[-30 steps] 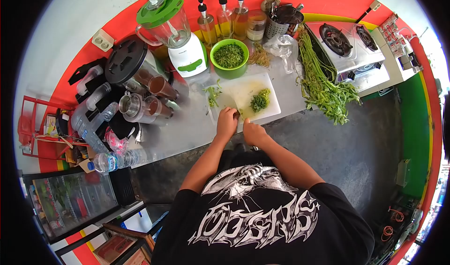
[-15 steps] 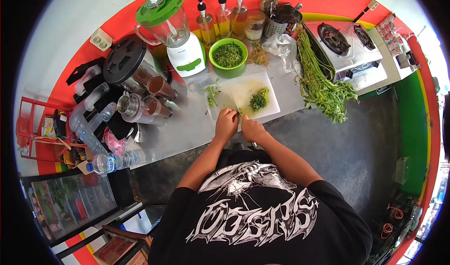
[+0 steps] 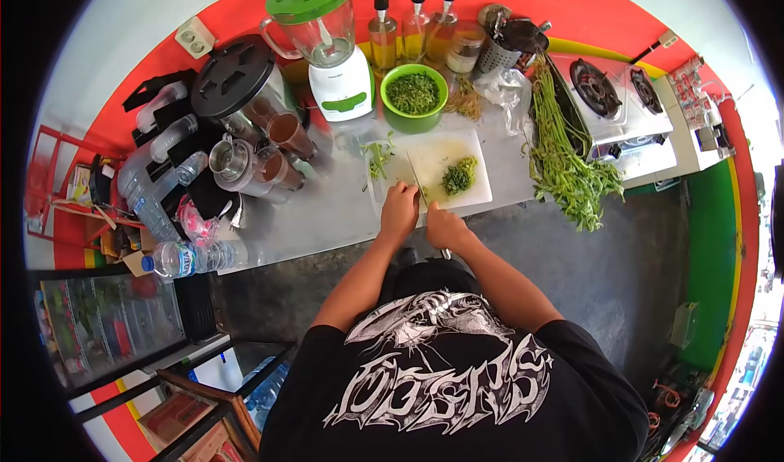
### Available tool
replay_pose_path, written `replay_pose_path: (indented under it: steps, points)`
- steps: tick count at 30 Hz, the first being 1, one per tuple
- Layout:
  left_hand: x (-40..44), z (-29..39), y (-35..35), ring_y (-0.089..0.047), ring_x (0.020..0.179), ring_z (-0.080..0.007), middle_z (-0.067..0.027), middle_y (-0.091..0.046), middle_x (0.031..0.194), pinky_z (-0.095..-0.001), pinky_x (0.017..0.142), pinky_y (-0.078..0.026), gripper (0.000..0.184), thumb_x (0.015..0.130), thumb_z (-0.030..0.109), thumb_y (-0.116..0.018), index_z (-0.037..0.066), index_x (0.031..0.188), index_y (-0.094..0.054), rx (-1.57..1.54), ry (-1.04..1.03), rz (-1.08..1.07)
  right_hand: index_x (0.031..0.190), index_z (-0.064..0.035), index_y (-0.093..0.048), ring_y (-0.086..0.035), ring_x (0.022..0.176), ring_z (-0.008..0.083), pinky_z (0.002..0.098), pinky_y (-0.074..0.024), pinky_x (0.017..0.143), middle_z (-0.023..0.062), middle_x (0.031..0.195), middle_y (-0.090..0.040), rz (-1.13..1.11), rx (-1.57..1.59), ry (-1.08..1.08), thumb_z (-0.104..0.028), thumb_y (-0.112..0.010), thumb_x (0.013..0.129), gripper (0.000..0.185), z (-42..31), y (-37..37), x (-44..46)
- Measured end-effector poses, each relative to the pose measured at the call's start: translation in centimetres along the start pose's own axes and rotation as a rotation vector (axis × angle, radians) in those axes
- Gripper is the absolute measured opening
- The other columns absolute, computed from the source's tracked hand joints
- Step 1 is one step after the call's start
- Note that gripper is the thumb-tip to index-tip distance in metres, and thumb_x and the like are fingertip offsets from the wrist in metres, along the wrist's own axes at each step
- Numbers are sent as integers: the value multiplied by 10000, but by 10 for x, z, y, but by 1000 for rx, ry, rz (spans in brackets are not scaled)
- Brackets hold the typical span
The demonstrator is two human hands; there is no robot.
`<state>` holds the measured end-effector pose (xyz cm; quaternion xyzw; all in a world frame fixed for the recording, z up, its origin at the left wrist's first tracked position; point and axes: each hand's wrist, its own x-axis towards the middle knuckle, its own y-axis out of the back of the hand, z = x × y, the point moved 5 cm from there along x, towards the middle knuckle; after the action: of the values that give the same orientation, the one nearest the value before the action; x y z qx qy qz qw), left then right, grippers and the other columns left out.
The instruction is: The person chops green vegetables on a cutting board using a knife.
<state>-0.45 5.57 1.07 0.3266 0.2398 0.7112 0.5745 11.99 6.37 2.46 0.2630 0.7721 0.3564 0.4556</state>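
On the white cutting board, my left hand is closed over a small bit of green at the board's near edge. My right hand grips a knife, whose thin blade points away from me, beside my left fingers. Right of the blade lies a small pile of chopped greens. Uncut leafy pieces rest on the board's left side. Behind the board stands a green bowl filled with chopped greens.
A blender, pump bottles and a clear plastic bag stand or lie behind. Long leafy stalks lie by the stove at right. Brown cups and a water bottle are at left.
The camera view has shifted, so the counter things appear moved. Both hands stay close together at the board's near edge, with the knife still in my right hand.
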Motion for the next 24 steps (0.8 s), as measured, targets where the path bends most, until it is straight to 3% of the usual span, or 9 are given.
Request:
replay_pose_path:
  steps: [5, 16, 19, 22, 24]
  points:
    - [-4, 0, -3, -583, 931, -388, -167, -592, 929, -477, 827, -483, 60, 887, 60, -635, 15, 910, -666, -18, -4, 111, 1119, 66, -451, -692, 957, 500, 548, -558, 848, 350, 1013, -681, 7, 9, -10, -143, -575, 913, 319, 1, -20, 4]
    - [-13, 3, 3, -574, 944, -386, -162, -599, 960, -467, 845, -478, 99, 900, 64, -624, -6, 949, -675, -110, 0, 117, 1139, 54, -434, -686, 945, 513, 560, -555, 835, 347, 1006, -681, 33, 34, -27, -145, -593, 908, 344, -1, -22, 8]
    - [-22, 3, 4, -568, 979, -377, -160, -592, 1008, -457, 870, -489, 120, 883, 33, -619, -12, 985, -664, -96, -12, 91, 1130, 53, -428, -684, 921, 519, 564, -557, 817, 346, 971, -681, 100, 77, -6, -133, -576, 910, 324, 1, -15, 17]
    - [-29, 2, 10, -569, 1039, -383, -174, -601, 1073, -448, 912, -487, 240, 874, 20, -629, -20, 1109, -658, -104, -60, 115, 1123, 48, -422, -682, 909, 520, 569, -557, 801, 347, 945, -680, 149, 145, -9, -121, -557, 915, 300, -1, -3, 8]
    - [-36, -5, 11, -631, 1031, -354, -176, -610, 1120, -412, 894, -529, 357, 867, 9, -662, -30, 1221, -629, -201, 34, 89, 1120, 46, -423, -681, 907, 520, 572, -557, 794, 348, 938, -680, 154, 173, -9, -116, -550, 918, 288, -3, -3, 5]
